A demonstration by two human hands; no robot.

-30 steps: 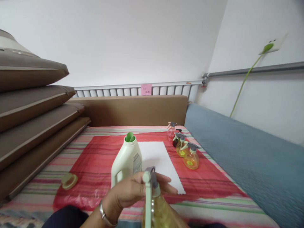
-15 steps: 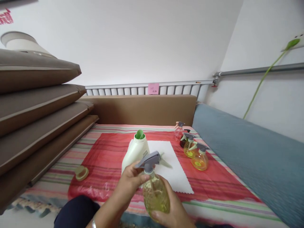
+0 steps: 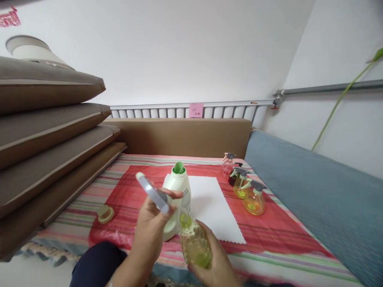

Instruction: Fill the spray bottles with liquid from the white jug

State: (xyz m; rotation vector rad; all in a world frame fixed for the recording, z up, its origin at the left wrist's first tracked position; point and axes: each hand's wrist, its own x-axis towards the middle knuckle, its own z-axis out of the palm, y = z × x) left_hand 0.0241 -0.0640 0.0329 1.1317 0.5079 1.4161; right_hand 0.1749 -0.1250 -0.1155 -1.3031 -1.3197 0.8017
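My left hand [image 3: 151, 223] grips a grey spray head [image 3: 154, 195], tilted and apart from its bottle. Wrapped around a clear spray bottle [image 3: 196, 249] with yellow-green liquid is my right hand [image 3: 218, 261]; the bottle leans slightly and its neck is uncovered. Any dip tube on the spray head is hard to make out. Just behind both hands stands a large white jug [image 3: 184, 187] with a green spout in its uncapped mouth, its lower left part hidden by my left hand. A pale greenish cap [image 3: 105, 214] lies to the left on the red sheet.
Several filled spray bottles [image 3: 253, 201] stand in a row at right. A white sheet of paper [image 3: 206, 199] lies on red plastic [image 3: 131, 191] over a striped cloth. Stacked brown cushions [image 3: 54, 115] rise at left; a blue-grey padded side [image 3: 299, 179] bounds the right.
The spray head has come off the bottle and moved up and left in my left hand. The bottle stays in my right hand, its neck now uncovered. The view has shifted slightly.
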